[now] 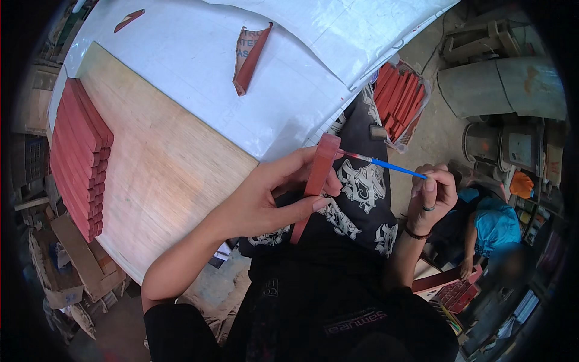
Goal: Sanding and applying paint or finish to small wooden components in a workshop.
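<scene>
Between the thumb and fingers of my left hand (271, 194) is a red-painted bar (320, 169), held tilted above my lap. Its rounded upper end faces up and away from me. My right hand (432, 194) pinches the far tip of a thin paintbrush (393, 167) with a blue handle. The brush's red-stained bristles meet the side of the bar near that rounded end. To the left, a stack of similar red bars (81, 163) lies on a pale wooden board (167, 135).
Curled sandpaper (253, 59) and a smaller scrap (129, 20) lie on the white-covered table (194, 68). A basket (414, 131) of red bars stands on the floor beyond my knee. At right, a person in blue (497, 226) rests a hand on a long red piece (441, 280).
</scene>
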A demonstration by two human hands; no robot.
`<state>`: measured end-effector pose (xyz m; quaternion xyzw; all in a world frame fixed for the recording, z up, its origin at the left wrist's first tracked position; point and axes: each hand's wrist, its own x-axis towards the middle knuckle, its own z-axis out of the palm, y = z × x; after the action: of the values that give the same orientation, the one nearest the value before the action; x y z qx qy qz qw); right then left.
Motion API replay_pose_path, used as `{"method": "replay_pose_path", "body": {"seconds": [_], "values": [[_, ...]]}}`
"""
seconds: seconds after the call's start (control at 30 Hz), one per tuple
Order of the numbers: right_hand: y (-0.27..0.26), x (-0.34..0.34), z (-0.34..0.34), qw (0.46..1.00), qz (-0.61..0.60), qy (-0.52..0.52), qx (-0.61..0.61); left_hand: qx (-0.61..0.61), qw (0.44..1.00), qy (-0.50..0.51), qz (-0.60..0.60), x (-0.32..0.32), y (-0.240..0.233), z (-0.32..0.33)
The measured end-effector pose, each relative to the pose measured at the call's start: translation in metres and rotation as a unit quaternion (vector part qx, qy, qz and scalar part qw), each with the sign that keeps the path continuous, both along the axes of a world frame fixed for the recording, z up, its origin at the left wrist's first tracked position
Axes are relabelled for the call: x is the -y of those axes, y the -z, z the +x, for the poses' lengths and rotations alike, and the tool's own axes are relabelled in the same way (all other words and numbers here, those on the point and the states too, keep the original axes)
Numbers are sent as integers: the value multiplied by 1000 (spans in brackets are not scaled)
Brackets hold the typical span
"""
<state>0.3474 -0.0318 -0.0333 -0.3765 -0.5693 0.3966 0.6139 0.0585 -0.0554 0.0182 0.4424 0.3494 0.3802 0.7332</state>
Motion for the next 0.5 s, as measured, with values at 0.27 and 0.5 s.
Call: {"method": "replay_pose_path", "body": {"seconds": [0.27, 0.5], "values": [[8, 0, 0, 1000, -17, 16, -11, -84, 996, -10, 39, 0, 0, 0], [13, 4, 7, 999, -10, 33, -28, -154, 986, -35, 59, 1, 2, 3]]}}
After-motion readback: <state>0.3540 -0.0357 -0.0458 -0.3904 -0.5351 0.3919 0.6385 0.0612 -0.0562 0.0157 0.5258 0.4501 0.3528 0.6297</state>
